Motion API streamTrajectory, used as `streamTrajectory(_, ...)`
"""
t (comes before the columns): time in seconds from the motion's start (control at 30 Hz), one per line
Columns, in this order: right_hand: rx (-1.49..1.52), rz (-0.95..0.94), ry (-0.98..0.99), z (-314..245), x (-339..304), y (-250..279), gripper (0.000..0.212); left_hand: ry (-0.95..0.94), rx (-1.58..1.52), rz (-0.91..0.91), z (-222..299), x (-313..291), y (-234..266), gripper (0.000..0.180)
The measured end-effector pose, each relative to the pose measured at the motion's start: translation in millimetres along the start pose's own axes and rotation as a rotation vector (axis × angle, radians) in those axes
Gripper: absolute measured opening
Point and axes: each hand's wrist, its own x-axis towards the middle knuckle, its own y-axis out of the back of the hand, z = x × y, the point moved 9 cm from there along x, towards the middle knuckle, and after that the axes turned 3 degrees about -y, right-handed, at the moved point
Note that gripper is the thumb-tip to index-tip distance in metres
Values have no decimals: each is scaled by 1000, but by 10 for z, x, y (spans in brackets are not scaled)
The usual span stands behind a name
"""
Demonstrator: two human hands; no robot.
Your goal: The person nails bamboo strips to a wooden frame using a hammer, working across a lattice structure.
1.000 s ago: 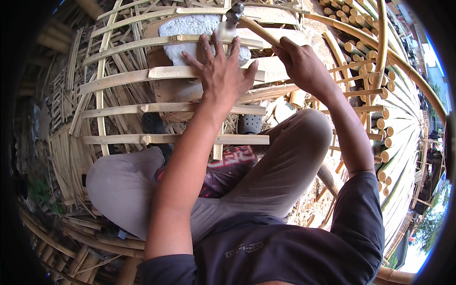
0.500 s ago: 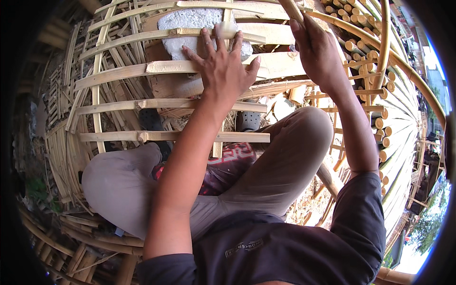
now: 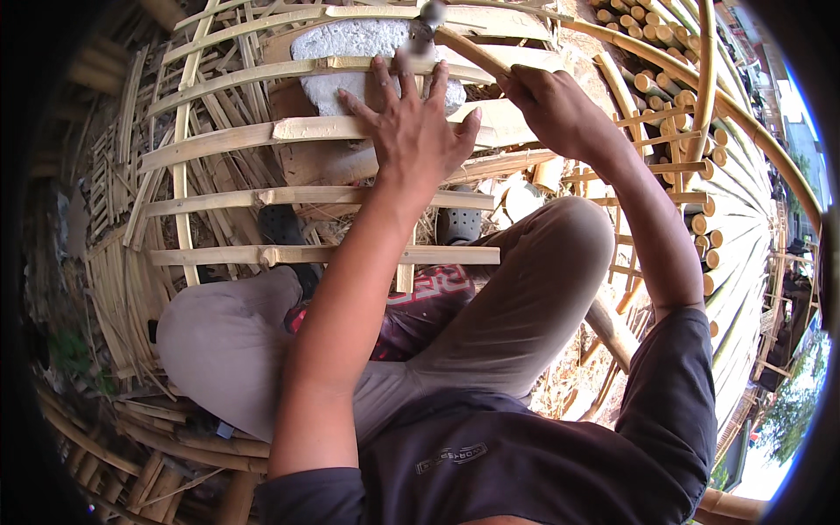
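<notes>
My left hand (image 3: 422,136) rests with fingers spread over the slats of a bamboo lattice (image 3: 229,133), its fingertips at one cross slat. In my right hand (image 3: 557,112), closed round the wooden handle, is a hammer (image 3: 471,51). The hammer's dark head, smeared by motion, is over the lattice just beyond my left fingertips, where an upright strip meets the cross slats. Whether it touches the bamboo I cannot tell. A rough grey stone block (image 3: 346,42) lies beneath the slats there. Any nail under the head is hidden.
A stack of cut bamboo poles (image 3: 661,83) stands at the far right, with a smaller lattice (image 3: 669,171) beside it. Loose split strips (image 3: 109,289) cover the ground on the left. My bent legs (image 3: 542,280) lie under the lattice's near edge.
My right hand has moved down and left, swinging the hammer so its head is now over the lattice. My left hand stays in place, spread on the slats.
</notes>
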Motion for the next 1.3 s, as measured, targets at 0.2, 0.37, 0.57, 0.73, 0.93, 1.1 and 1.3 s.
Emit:
streamTrajectory(0.2,178,358,39,-166,36,517,51,-10,38,36,-27,-14,-8,73)
streamTrajectory(0.37,-22,35,79,-50,111,138,47,-9,21,53,-22,-23,8,72)
streamTrajectory(0.57,49,61,-41,-80,130,254,34,4,32,22,-26,-2,8,73)
streamTrajectory(0.73,43,169,-4,-142,134,424,40,-2,8,31,-25,-29,11,73)
streamTrajectory(0.93,-161,-95,17,20,238,-56,41,2,35,29,-22,7,-10,72)
streamTrajectory(1.1,86,337,201,-335,142,549,37,3,30,44,-56,-18,-17,72)
streamTrajectory(1.3,-92,127,167,-189,132,214,33,-8,31,54,-28,19,15,73)
